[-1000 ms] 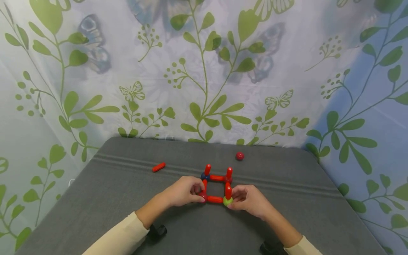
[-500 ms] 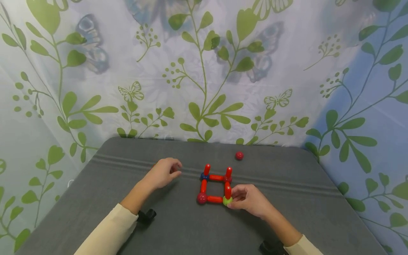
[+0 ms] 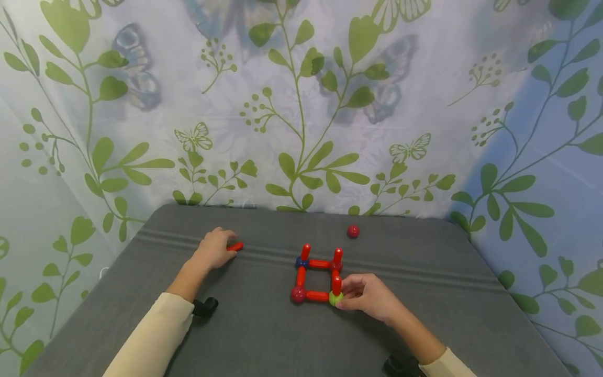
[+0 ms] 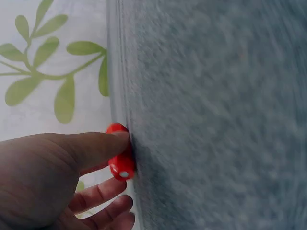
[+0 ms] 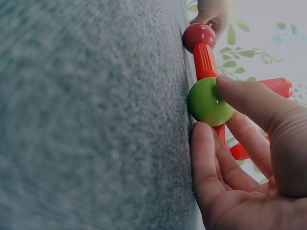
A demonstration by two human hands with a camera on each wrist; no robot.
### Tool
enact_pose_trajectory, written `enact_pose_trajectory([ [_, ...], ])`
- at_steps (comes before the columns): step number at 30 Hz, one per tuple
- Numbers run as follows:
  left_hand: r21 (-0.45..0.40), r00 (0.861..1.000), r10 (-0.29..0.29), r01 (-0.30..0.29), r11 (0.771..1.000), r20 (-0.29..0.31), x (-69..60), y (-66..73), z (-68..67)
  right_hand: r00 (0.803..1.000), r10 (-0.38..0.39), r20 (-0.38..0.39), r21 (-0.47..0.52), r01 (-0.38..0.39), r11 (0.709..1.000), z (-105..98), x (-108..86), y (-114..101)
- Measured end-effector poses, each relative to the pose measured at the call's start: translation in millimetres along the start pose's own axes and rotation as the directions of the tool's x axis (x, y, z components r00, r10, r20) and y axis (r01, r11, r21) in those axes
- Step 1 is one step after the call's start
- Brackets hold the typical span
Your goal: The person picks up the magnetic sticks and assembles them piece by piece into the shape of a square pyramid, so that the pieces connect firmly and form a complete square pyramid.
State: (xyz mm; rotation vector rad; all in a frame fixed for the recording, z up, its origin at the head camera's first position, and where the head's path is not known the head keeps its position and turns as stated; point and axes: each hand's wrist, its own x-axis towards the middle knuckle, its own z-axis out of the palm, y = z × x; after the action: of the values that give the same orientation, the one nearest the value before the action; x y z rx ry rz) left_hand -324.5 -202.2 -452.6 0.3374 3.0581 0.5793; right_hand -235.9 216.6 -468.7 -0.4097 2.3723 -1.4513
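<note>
My left hand (image 3: 213, 248) has its thumb and fingers around a short red rod (image 3: 237, 246) at the table's far left. In the left wrist view, the thumb lies across that rod (image 4: 118, 164), which is at the table surface. A square of red rods joined by balls sits mid-table. At its near right corner, my right hand (image 3: 369, 296) pinches the green ball (image 5: 209, 101) between thumb and fingers. Upright red rods stand on the green, dark blue (image 3: 302, 263) and far right red balls. The near left red ball (image 3: 298, 294) carries no upright rod.
A loose red ball (image 3: 353, 231) lies near the back of the grey table (image 3: 264, 345). Behind the table hangs a leaf-and-butterfly patterned curtain (image 3: 264, 115). Black straps with mounts sit at both wrists.
My left hand has left the near left red ball and moved left and away to the loose red rod, taking hold of it. My right hand stays on the green ball.
</note>
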Motion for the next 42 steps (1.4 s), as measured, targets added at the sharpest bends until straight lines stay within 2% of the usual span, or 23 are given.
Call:
enact_pose_trajectory([
  [3, -0.031, 1.000, -0.001, 0.001, 1.000, 0.018, 1.1, -5.5, 2.0, 1.000, 0.005, 0.006, 0.022, -0.005, 1.000, -0.3, -0.2, 1.5],
  [7, -0.052, 1.000, 0.022, -0.022, 0.998, 0.013, 3.8, -11.4, 5.9, 1.000, 0.009, 0.016, 0.045, -0.009, 0.999, -0.8, -0.7, 2.4],
  [12, -0.072, 0.999, 0.042, -0.042, 0.997, 0.003, 6.2, -12.1, 9.5, 1.000, 0.005, 0.025, 0.049, -0.006, 0.999, -1.3, -1.4, 1.6],
  [19, -0.150, 0.998, 0.057, -0.055, 0.987, 0.008, 4.7, 6.0, 15.3, 1.000, 0.005, 0.029, 0.048, -0.006, 0.999, -1.6, -2.6, 1.3],
  [25, -0.232, 0.993, 0.117, -0.119, 0.965, -0.023, -1.3, 29.2, 20.2, 0.999, -0.007, 0.033, 0.040, 0.005, 0.999, -1.9, -2.8, 1.2],
  [31, -0.370, 0.989, 0.149, -0.143, 0.918, -0.012, -9.6, 55.1, 24.3, 0.999, -0.009, 0.035, 0.032, 0.007, 0.999, -2.2, -2.4, 0.4],
  [34, -0.456, 0.986, 0.168, -0.156, 0.876, -0.014, -14.4, 67.4, 26.1, 0.999, -0.011, 0.037, 0.028, 0.010, 1.000, -2.1, -2.1, 0.5],
  [42, -0.612, 0.961, 0.277, -0.236, 0.755, -0.029, -28.4, 95.9, 33.5, 0.999, -0.022, 0.037, 0.026, 0.022, 0.999, -3.0, -0.8, 2.3],
])
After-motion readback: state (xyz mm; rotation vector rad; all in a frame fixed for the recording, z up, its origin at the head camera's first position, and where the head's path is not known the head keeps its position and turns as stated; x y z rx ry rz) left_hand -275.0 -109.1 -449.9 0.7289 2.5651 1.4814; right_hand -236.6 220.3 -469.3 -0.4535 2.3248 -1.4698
